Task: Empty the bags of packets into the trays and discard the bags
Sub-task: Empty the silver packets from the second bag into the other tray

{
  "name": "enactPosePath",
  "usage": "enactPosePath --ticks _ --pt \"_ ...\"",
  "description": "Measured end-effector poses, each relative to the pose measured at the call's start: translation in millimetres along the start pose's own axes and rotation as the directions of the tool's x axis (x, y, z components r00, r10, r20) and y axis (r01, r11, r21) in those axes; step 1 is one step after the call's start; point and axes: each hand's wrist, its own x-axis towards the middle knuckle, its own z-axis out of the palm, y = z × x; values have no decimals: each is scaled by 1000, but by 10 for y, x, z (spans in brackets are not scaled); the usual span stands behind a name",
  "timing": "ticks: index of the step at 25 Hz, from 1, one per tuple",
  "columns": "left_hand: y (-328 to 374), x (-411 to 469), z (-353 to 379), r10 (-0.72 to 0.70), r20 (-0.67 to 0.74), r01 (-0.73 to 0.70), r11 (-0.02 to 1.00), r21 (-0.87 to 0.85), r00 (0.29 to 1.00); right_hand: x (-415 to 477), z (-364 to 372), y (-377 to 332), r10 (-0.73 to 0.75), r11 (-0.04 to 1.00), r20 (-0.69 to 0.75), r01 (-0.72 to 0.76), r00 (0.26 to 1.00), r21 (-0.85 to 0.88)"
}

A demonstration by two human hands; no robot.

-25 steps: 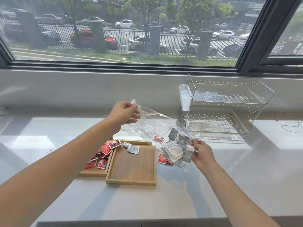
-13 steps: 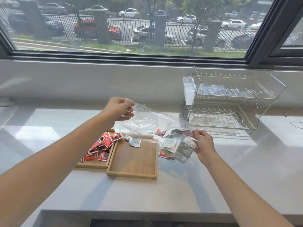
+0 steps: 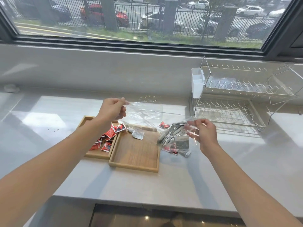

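A clear plastic bag (image 3: 146, 112) stretches between my two hands above the counter. My left hand (image 3: 113, 108) pinches its upper left corner. My right hand (image 3: 203, 130) grips the lower right end, where several grey and white packets (image 3: 170, 134) bunch inside. Two wooden trays sit side by side below. The left tray (image 3: 85, 119) holds several red packets (image 3: 109, 135). The right tray (image 3: 136, 151) holds a silver packet (image 3: 137, 134) near its far edge. A few red and grey packets (image 3: 173, 148) lie on the counter to the right of the trays.
A wire dish rack (image 3: 237, 99) with a white plastic caddy (image 3: 197, 82) stands at the back right, with clear plastic lying on its upper tier. The white counter (image 3: 49, 128) runs under a wide window. The counter's front edge is close to me.
My right hand has risen and shifted right, pulling the bag's filled end more level. The packets inside have bunched together. My view has tilted down toward the counter.
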Motion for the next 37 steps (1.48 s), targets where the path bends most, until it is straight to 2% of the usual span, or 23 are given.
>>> enactPosePath --ticks 5,8,15,23,33,37 --pt "-179 24 -64 -20 -45 19 1000 -5 999 76 68 -9 -53 991 35 57 998 -120" --pt "-213 21 -90 -53 -65 51 998 -37 996 105 70 -26 -70 993 36 73 997 -96" --pt "-316 10 -92 -45 -97 39 997 -62 994 117 107 -23 -97 981 73 108 993 -162" --pt "-520 15 -126 -18 -137 11 999 -46 990 73 115 -66 -211 939 149 243 966 -244" --pt "-515 -55 -141 -2 -123 -11 995 -98 992 116 183 -157 -253 913 92 269 963 -307" --pt "-507 -67 -134 -4 -112 -9 993 -120 994 76 187 -213 -274 914 98 291 957 -283"
